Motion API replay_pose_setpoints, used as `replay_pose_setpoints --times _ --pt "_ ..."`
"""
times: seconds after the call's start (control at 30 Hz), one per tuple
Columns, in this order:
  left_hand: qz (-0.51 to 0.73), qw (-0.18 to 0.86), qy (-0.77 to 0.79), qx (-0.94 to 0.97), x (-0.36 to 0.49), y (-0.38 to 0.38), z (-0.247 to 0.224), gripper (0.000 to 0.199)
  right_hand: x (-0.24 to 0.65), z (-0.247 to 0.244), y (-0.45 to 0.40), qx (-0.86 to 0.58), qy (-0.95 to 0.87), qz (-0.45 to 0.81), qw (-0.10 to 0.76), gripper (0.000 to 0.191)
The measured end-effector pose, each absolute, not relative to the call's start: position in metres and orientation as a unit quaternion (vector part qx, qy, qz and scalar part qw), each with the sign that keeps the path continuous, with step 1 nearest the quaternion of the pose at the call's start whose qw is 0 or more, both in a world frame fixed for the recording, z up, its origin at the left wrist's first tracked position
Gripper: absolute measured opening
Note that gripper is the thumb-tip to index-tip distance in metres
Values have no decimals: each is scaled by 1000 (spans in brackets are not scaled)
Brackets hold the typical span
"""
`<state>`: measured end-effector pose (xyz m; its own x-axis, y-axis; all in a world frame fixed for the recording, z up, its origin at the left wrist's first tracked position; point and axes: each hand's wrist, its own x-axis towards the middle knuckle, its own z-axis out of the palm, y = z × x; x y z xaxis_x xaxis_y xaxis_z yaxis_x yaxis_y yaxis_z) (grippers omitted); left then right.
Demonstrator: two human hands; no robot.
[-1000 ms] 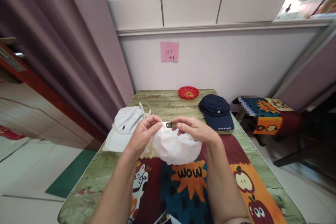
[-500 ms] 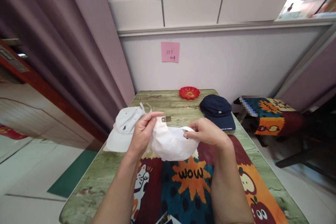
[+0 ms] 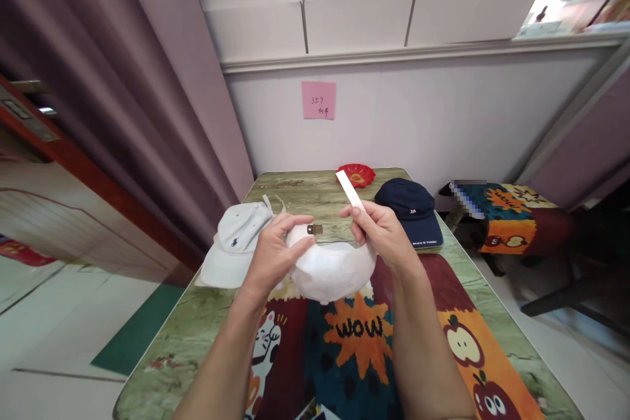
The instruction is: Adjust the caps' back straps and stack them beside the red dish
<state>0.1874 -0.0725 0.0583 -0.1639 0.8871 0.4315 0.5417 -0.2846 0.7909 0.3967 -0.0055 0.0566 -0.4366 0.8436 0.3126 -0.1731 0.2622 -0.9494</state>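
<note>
A white cap [image 3: 332, 272] is held above the table between both hands, its back opening turned away from me. My left hand [image 3: 280, 246] grips the left side by the metal strap buckle [image 3: 314, 230], thumb and fingers on the fabric. Between thumb and fingers, my right hand [image 3: 377, 226] pinches the cap's white strap [image 3: 350, 191], whose free end sticks up to the upper left. Strap and buckle are apart. Beside my left hand lies a pale grey cap [image 3: 239, 230] with a small dark logo. Behind my right hand rests a navy cap [image 3: 411, 207].
A red scalloped dish [image 3: 361, 175] stands at the table's far edge. A colourful "WOW" mat [image 3: 357, 341] covers the middle of the green wood-look table [image 3: 162, 354]. On the wall hangs a pink note [image 3: 319, 100]. A cloth-covered stool [image 3: 512, 216] stands at the right.
My right hand has turned upward, and the strap that curved down now points up straight. My left hand has shifted its grip, with the thumb now lower on the cap near the buckle.
</note>
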Motion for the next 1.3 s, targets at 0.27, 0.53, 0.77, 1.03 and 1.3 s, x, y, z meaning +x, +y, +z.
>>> replay_pose_setpoints --times 0.27,0.53,0.77,1.03,1.3 --pt "588 349 512 520 190 -71 56 23 379 45 1 -292 -633 604 387 23" --pt "588 306 503 554 192 -66 50 15 365 42 -3 -214 -620 669 349 28" --pt "546 30 544 636 205 -64 53 7 359 40 -4 -255 -583 644 425 27" --pt "627 161 531 547 218 -72 51 12 344 42 -18 -324 -621 508 501 25" --pt "736 418 447 290 211 -79 58 19 361 53 -20 -307 -625 508 507 26"
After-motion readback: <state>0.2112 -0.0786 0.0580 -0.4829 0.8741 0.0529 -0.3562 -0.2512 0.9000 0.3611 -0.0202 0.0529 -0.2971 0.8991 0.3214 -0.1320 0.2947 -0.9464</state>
